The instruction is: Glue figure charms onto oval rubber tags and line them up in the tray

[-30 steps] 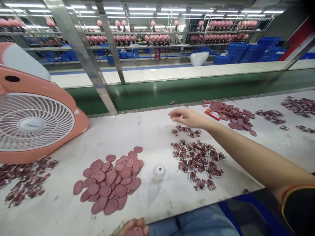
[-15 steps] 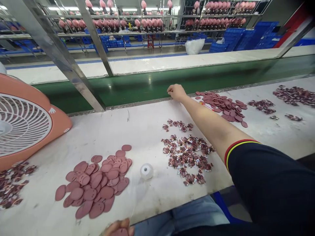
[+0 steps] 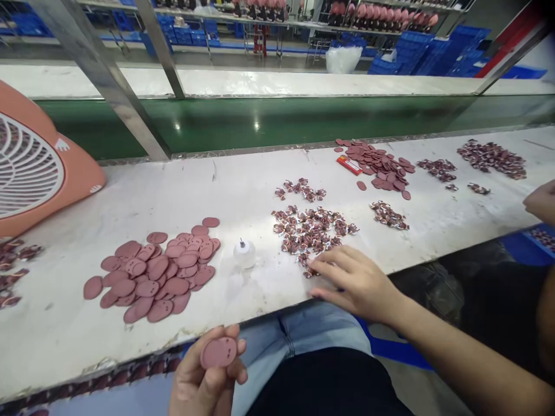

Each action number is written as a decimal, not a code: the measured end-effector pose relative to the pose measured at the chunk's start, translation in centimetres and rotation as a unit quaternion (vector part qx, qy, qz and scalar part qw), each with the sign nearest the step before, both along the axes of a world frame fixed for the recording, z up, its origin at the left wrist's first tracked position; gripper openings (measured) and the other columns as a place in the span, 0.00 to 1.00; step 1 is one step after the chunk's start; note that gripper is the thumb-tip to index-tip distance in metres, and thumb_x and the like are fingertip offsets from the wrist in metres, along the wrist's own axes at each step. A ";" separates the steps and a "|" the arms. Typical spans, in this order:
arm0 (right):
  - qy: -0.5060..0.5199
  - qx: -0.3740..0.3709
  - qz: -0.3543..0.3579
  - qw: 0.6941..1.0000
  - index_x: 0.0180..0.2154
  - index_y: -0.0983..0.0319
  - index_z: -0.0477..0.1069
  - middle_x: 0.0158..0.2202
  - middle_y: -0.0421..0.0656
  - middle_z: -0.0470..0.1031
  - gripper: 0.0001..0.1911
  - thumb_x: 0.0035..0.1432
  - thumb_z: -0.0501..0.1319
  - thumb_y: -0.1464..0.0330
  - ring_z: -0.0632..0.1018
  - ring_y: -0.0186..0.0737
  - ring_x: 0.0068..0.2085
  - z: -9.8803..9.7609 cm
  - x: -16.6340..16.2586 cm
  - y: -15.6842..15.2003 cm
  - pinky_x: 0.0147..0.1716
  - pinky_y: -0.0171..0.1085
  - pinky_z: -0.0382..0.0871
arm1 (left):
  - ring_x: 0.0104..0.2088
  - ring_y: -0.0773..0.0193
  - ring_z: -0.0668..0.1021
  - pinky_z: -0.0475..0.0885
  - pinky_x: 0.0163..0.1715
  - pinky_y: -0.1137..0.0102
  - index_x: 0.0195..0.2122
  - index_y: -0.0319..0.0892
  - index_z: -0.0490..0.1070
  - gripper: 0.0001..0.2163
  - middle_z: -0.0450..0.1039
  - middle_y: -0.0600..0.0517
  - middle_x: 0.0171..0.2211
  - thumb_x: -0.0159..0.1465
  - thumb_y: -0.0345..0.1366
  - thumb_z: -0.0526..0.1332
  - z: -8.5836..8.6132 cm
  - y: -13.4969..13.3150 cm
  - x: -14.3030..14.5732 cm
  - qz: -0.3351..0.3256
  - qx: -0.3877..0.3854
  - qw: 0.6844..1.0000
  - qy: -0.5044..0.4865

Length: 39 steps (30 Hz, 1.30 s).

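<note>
Left hand: the left hand (image 3: 195, 375) was closed in a pinch, thumb and fingers pressed on one oval piece, raised just off the near table edge.
Oval piece: the mauve oval piece (image 3: 218, 352) sat in that pinch, its face with small dark marks, perhaps holes, turned up.
Feel of the oval: it looked thin, light and fairly stiff, perhaps a little flexible, and unlikely to break; the smooth face might have slid under a loose pinch.
Hold on the oval: the rim seemed the best place, thumb against fingertips, clear of the marks.
Right hand: the right hand (image 3: 358, 283) had thumb and fingers parted, fingertips at the near edge of the brown parts; I could not tell whether they had hold of one.
Brown parts: the brown parts (image 3: 312, 228) lay under and just beyond the right fingertips.
Feel of the parts: they appeared tiny, light and prone to tangle; one was best taken singly, by its middle, with fingertips.
Oval pile: the loose oval pile (image 3: 151, 274) lay beyond the left grip and to its left.
Bottle: a clear bottle (image 3: 244, 254) with a thin tip stood upright beyond the left grip, between the oval pile and the brown parts.
Packet: a red packet (image 3: 349, 164) lay well beyond the right hand, beside more ovals (image 3: 381, 167).
</note>
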State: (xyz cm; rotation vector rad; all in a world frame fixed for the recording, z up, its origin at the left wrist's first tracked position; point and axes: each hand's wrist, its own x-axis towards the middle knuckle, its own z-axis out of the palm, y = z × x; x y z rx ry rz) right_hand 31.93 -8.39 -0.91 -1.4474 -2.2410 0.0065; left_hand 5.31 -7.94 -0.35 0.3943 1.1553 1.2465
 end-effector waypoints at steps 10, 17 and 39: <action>0.072 -0.045 -0.007 0.996 0.50 0.62 0.73 0.40 0.51 0.76 0.13 0.65 0.57 0.74 0.76 0.49 0.40 -2.3 -1.1 -2.9 0.39 0.46 0.74 | 0.27 0.64 0.81 0.73 0.20 0.79 0.32 0.45 0.82 0.15 0.84 0.49 0.31 0.43 0.42 0.78 0.5 -1.3 1.0 -0.062 -0.043 0.997 -0.031; 0.296 -0.176 -0.001 0.939 0.47 0.55 0.72 0.40 0.44 0.78 0.09 0.65 0.62 0.70 0.80 0.41 0.39 0.8 -2.2 -4.0 0.38 0.38 0.77 | 0.29 0.68 0.82 0.74 0.24 0.80 0.36 0.46 0.82 0.13 0.84 0.50 0.32 0.50 0.41 0.75 -0.2 -1.7 0.8 -0.180 -0.068 0.974 -0.121; 0.380 -0.323 0.096 0.861 0.40 0.54 0.78 0.34 0.37 0.80 0.08 0.59 0.68 0.72 0.80 0.34 0.32 4.8 -7.0 -1.6 0.32 0.31 0.75 | 0.21 0.72 0.79 0.76 0.24 0.81 0.29 0.39 0.79 0.14 0.78 0.54 0.24 0.52 0.45 0.73 -1.0 -2.8 0.4 -0.296 -0.085 0.913 -0.268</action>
